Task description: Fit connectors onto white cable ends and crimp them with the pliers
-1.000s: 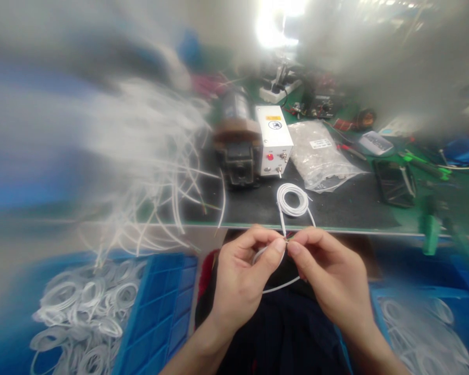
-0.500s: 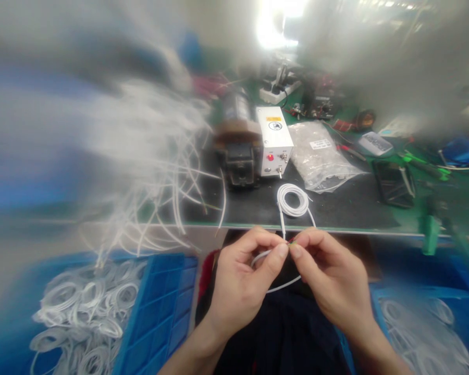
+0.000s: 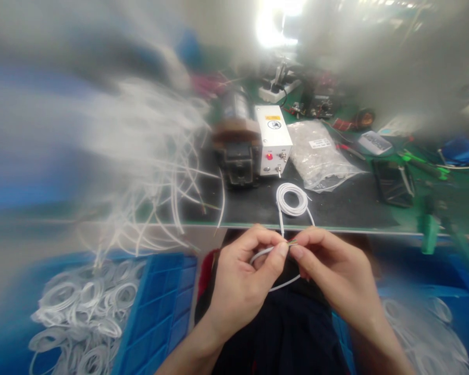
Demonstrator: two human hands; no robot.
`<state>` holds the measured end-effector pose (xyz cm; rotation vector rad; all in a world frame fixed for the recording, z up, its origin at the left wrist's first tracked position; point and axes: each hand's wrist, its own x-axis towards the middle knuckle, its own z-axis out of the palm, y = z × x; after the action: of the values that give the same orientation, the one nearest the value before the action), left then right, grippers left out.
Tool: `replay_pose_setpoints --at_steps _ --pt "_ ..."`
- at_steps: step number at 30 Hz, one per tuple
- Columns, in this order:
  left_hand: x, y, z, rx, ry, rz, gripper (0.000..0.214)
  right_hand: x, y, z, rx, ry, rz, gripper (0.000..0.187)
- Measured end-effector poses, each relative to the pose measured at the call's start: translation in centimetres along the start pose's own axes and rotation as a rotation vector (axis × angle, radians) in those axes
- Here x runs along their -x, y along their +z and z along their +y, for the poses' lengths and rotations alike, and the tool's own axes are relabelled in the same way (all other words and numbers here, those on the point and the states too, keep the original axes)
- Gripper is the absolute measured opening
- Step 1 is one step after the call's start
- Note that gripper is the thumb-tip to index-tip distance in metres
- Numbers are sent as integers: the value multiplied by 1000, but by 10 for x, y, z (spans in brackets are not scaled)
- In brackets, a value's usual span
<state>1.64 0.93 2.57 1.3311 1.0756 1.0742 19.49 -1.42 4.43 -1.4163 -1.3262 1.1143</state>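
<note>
- Left hand (image 3: 244,276): thumb and index pressed together, pinching the white cable (image 3: 261,253) right at its end; a short loop of it curves back beside the palm.
- Thin coloured wires (image 3: 293,242), greenish-yellow as far as I can make out, poke out of that pinch toward the right hand (image 3: 338,271).
- Right hand: thumb and index tips at the free ends of the wires. Can't tell if they're clamped on or just around them.
- Coil (image 3: 280,199) of white cable sits on the black mat (image 3: 344,213), beyond the hands, in front of the white control box (image 3: 275,135). One strand drops to the left fingertips, another goes behind the right hand.
- Vs 1.0 s ago: wires now show as a straighter bundle between the fingertips; then mostly hidden. Right hand slightly farther right. Left pinch and coil basically unchanged.
</note>
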Motion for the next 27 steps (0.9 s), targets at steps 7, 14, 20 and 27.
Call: replay_pose_setpoints --at_steps 7,14,20,27 --pt "1 -2 3 -81 59 -41 12 -1 -2 2 -149 83 -50 18" --pt "2 2 1 -160 127 -10 11 -2 -6 -2 -94 61 -58 18" --pt "1 2 1 -245 182 9 10 -6 3 -2 -100 -3 -46 17" --pt "-2 4 1 -281 224 41 9 1 9 3 4 -23 36 15"
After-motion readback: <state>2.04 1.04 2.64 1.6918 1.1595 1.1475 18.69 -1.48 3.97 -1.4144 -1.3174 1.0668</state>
